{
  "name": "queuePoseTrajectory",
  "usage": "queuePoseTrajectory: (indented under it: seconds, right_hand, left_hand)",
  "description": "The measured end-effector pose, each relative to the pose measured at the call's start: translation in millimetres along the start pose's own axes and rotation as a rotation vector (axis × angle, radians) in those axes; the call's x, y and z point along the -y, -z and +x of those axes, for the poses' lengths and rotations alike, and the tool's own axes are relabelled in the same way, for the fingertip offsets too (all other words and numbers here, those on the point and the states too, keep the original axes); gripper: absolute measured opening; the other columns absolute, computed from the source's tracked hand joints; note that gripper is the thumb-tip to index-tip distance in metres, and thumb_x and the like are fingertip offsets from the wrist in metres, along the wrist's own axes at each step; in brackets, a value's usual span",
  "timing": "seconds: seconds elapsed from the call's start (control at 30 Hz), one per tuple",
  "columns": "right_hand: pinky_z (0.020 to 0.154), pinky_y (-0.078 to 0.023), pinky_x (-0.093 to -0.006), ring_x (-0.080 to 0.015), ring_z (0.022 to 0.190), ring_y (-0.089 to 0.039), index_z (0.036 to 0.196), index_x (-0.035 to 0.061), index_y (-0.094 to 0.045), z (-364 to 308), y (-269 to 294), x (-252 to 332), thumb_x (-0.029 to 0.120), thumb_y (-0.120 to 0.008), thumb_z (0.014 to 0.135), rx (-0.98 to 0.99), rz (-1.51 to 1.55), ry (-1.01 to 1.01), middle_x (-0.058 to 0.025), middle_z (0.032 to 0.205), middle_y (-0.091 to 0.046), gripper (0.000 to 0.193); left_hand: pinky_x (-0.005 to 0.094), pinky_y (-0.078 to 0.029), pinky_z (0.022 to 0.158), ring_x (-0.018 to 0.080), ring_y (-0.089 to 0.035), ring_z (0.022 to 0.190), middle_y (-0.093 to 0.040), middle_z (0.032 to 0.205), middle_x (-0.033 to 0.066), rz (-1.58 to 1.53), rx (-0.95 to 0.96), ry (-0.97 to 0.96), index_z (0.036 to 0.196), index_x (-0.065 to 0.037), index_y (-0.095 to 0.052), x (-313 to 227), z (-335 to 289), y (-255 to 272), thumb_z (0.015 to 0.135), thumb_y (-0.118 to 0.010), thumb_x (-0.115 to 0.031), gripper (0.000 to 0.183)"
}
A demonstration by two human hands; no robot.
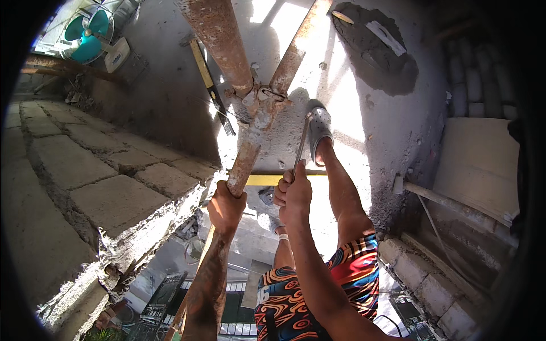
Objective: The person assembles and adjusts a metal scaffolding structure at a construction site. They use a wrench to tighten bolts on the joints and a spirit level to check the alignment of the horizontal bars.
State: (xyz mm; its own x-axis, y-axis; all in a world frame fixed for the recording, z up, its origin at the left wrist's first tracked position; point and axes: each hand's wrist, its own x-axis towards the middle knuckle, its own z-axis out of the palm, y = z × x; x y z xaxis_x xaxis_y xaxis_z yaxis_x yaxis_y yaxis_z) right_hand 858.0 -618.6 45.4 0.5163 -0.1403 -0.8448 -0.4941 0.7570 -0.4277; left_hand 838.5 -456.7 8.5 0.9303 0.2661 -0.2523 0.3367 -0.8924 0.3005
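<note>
My left hand (226, 206) is wrapped round the lower end of a rusty, mortar-spattered metal pipe (244, 162). That pipe runs up to a coupler clamp (266, 98), where two thicker-looking rusty pipes (219, 40) meet it. My right hand (294, 192) is closed round a slim metal bar tool (302, 139), like a wrench, pointing away from me. Its far end shows in front of my grey clog (319, 128); its exact kind is hard to make out. A yellow bar (264, 180) lies crosswise behind my hands.
A block wall (94, 165) with a broken edge rises at the left. A yellow and black spirit level (211, 85) leans near the clamp. Wet mortar (375, 57) is spread on the floor far right. A teal fan (88, 40) stands far left. Another pipe (449, 199) lies at right.
</note>
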Motion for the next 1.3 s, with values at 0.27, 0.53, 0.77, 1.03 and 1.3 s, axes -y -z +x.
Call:
queuePoseTrajectory:
  seconds: [0.27,0.53,0.77,1.03,1.3]
  right_hand:
    - [0.055,-0.024,-0.0299,-0.0083,0.060,-0.028,0.069,0.0101,-0.040,134.8,31.4,-31.5,0.049,-0.036,0.107,-0.048,-0.441,0.568,0.0046,0.064,-0.029,0.055]
    - [0.065,-0.038,-0.0343,-0.0151,0.069,-0.045,0.080,-0.0011,-0.052,228.2,18.9,-33.9,0.048,-0.038,0.105,0.055,-0.355,0.888,-0.0029,0.070,-0.049,0.057]
    - [0.075,-0.045,-0.0359,-0.0209,0.076,-0.055,0.085,-0.0037,-0.056,244.6,23.5,-22.8,0.048,-0.038,0.105,-0.010,-0.591,0.851,-0.0103,0.077,-0.058,0.058]
    - [0.062,-0.032,-0.0347,-0.0162,0.068,-0.037,0.074,0.0018,-0.044,233.1,-3.9,-28.0,0.056,-0.029,0.105,-0.091,-0.534,0.780,-0.0024,0.068,-0.041,0.064]
    - [0.053,-0.023,-0.0320,-0.0108,0.054,-0.031,0.064,0.0113,-0.040,232.2,-17.6,-16.1,0.034,-0.042,0.098,-0.083,-0.254,0.702,0.0029,0.059,-0.034,0.042]
  left_hand:
    - [0.0485,-0.057,0.063,0.0398,-0.070,0.067,-0.070,0.073,0.0189,-0.054,-0.009,-0.016,0.094,-0.008,-0.060,-3.0,-0.1,5.8,0.070,-0.074,-0.026,0.033]
    - [0.0484,-0.057,0.064,0.0403,-0.070,0.069,-0.070,0.075,0.0193,-0.073,-0.011,-0.018,0.097,-0.008,-0.060,3.2,0.6,-0.7,0.071,-0.075,-0.025,0.034]
    - [0.0483,-0.057,0.063,0.0397,-0.070,0.069,-0.070,0.078,0.0175,-0.084,0.042,0.029,0.097,-0.009,-0.060,0.4,2.0,1.8,0.071,-0.077,-0.026,0.035]
    - [0.0468,-0.058,0.065,0.0392,-0.071,0.075,-0.071,0.082,0.0181,-0.111,0.121,0.090,0.098,-0.008,-0.059,1.3,2.0,5.5,0.072,-0.077,-0.026,0.037]
    - [0.0481,-0.057,0.062,0.0395,-0.070,0.069,-0.069,0.073,0.0186,-0.150,-0.001,0.043,0.096,-0.009,-0.059,3.5,0.2,-0.8,0.072,-0.076,-0.025,0.033]
